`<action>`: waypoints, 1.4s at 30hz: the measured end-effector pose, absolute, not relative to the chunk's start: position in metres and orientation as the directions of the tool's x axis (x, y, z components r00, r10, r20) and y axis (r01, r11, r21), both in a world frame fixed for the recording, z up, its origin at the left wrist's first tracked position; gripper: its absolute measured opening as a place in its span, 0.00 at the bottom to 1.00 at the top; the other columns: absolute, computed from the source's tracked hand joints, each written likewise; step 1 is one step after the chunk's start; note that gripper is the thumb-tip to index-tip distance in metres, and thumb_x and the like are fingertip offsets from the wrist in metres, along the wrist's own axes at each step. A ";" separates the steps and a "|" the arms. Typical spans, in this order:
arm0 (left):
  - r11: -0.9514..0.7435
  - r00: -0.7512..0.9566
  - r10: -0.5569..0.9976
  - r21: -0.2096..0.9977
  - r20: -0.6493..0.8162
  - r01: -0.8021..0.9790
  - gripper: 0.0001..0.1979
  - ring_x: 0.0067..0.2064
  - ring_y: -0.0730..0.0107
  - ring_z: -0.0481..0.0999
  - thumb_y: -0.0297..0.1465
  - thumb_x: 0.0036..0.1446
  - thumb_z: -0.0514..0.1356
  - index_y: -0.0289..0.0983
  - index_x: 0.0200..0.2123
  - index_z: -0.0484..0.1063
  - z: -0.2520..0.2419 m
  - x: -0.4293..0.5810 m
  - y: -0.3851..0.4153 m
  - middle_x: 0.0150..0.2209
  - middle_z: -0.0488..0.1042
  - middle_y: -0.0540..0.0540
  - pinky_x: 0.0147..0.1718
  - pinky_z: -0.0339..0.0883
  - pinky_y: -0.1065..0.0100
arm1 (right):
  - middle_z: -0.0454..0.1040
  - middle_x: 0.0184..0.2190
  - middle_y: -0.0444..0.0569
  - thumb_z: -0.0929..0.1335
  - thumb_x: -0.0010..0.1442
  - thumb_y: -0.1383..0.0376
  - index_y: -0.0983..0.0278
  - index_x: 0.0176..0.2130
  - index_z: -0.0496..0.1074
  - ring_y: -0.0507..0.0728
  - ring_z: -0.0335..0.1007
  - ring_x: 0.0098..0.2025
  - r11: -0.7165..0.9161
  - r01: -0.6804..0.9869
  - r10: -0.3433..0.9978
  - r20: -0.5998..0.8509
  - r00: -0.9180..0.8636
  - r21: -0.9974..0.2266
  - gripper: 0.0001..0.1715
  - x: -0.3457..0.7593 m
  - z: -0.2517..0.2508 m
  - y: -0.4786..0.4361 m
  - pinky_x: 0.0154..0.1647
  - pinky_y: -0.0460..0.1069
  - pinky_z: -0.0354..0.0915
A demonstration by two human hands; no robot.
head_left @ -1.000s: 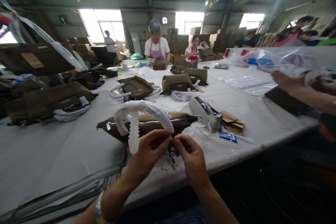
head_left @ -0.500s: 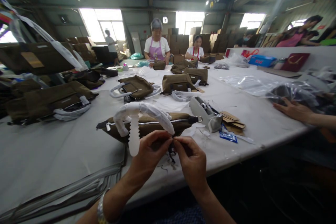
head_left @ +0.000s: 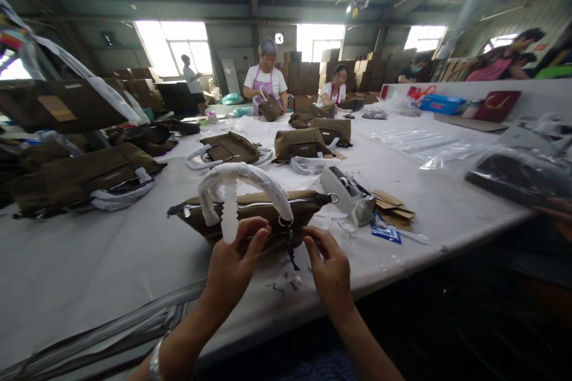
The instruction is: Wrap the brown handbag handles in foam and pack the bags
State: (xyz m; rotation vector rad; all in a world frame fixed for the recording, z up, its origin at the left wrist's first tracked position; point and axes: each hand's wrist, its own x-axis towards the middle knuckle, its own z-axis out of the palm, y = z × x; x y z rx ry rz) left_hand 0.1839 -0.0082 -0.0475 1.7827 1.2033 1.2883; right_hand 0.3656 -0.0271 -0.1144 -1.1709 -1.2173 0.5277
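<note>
An olive handbag [head_left: 254,209] with a silver zip along its top stands on the table in front of me. Its arched handle [head_left: 257,174] is wrapped in white, and a white notched strip [head_left: 229,214] hangs from it. At the handle's right end, a dark cord [head_left: 292,253] dangles from a metal ring. My left hand [head_left: 236,259] is to the left of that cord, thumb and forefinger apart with nothing visible between them. My right hand [head_left: 329,265] is just right of the cord, fingers bent and parted, apparently holding nothing.
A grey tape dispenser [head_left: 346,193], brown paper tags [head_left: 393,209] and a blue packet [head_left: 386,232] lie to the right. More olive bags [head_left: 301,143] lie beyond and left. Grey folded sheets [head_left: 147,321] lie front left. Other people [head_left: 267,83] work across the table.
My hands have come apart from the pinch at the handle's end, exposing the ring and cord. At the right, a co-worker's hand has drawn back from the plastic-wrapped item.
</note>
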 end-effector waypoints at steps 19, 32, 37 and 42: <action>-0.315 0.373 0.909 0.892 0.185 0.326 0.16 0.48 0.56 0.81 0.40 0.60 0.63 0.37 0.47 0.77 -0.060 0.190 0.006 0.46 0.81 0.42 0.49 0.75 0.60 | 0.77 0.32 0.47 0.71 0.61 0.54 0.65 0.46 0.74 0.54 0.73 0.28 0.254 -0.042 0.946 0.239 0.217 -0.966 0.19 0.374 -0.105 -0.028 0.29 0.48 0.71; -0.199 0.490 0.871 0.936 0.033 0.290 0.21 0.53 0.51 0.77 0.44 0.61 0.61 0.43 0.54 0.77 -0.061 0.176 0.023 0.52 0.80 0.44 0.57 0.69 0.54 | 0.75 0.22 0.43 0.66 0.68 0.59 0.62 0.33 0.77 0.54 0.73 0.25 0.374 0.457 0.705 0.567 0.426 -0.807 0.15 0.439 -0.068 0.013 0.32 0.47 0.70; -0.121 0.535 0.845 0.970 -0.011 0.211 0.22 0.53 0.50 0.78 0.45 0.60 0.62 0.45 0.55 0.77 -0.066 0.170 0.032 0.50 0.80 0.45 0.56 0.71 0.54 | 0.74 0.56 0.57 0.66 0.60 0.76 0.65 0.50 0.76 0.62 0.70 0.58 0.221 0.861 0.860 0.508 0.050 -0.458 0.20 0.470 -0.060 0.124 0.60 0.54 0.65; -0.090 0.464 0.886 0.985 0.012 0.146 0.21 0.52 0.50 0.79 0.45 0.55 0.66 0.46 0.50 0.80 -0.081 0.169 0.032 0.51 0.81 0.45 0.54 0.73 0.56 | 0.77 0.51 0.63 0.67 0.50 0.82 0.69 0.34 0.80 0.66 0.72 0.56 0.253 0.866 0.912 0.405 -0.065 -0.430 0.16 0.462 -0.065 0.198 0.59 0.55 0.65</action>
